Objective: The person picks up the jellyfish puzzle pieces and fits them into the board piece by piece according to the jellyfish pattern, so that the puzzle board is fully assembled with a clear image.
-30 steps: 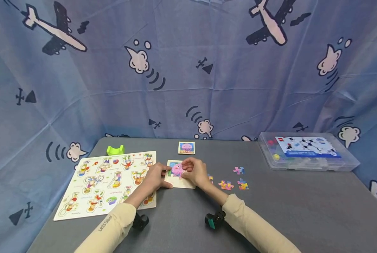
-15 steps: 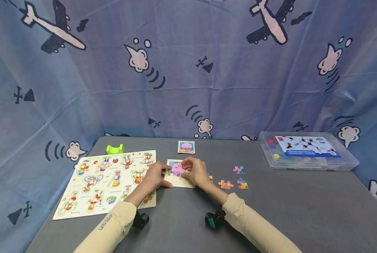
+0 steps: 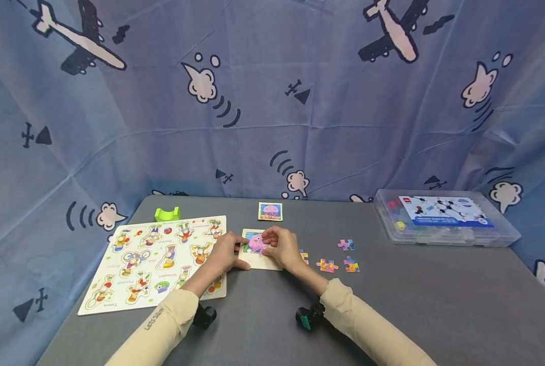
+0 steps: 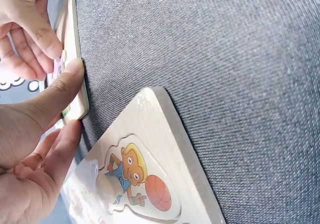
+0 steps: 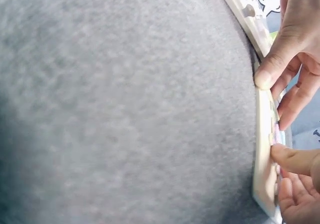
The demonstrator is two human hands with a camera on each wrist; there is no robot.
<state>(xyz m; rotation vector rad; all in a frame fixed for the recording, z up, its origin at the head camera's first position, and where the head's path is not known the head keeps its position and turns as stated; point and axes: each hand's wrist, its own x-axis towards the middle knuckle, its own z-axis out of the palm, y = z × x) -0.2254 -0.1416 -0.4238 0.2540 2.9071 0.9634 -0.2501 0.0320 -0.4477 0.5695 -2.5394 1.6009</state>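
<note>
A small wooden jigsaw tray (image 3: 260, 263) lies mid-table, its upper left part filled with puzzle pieces showing a pink figure (image 3: 255, 243). My left hand (image 3: 223, 252) grips the tray's near left corner, thumb along the near edge and fingers at the left side, as the left wrist view also shows. Over the tray's right half, my right hand (image 3: 283, 247) pinches a jigsaw piece down against the assembled part; the piece is mostly hidden by thumb and fingers. Several loose jigsaw pieces (image 3: 327, 266) lie to the right, one partly behind the right wrist.
A large wooden puzzle board (image 3: 152, 267) with cartoon athletes lies left, close to the tray. Behind the tray is a small finished picture puzzle (image 3: 270, 211). A green block (image 3: 167, 214) stands at the back left, a clear plastic case (image 3: 446, 236) at the back right.
Both hands stay in place on the tray, with hardly any movement of the right fingers. The view shifts slightly with the head.
</note>
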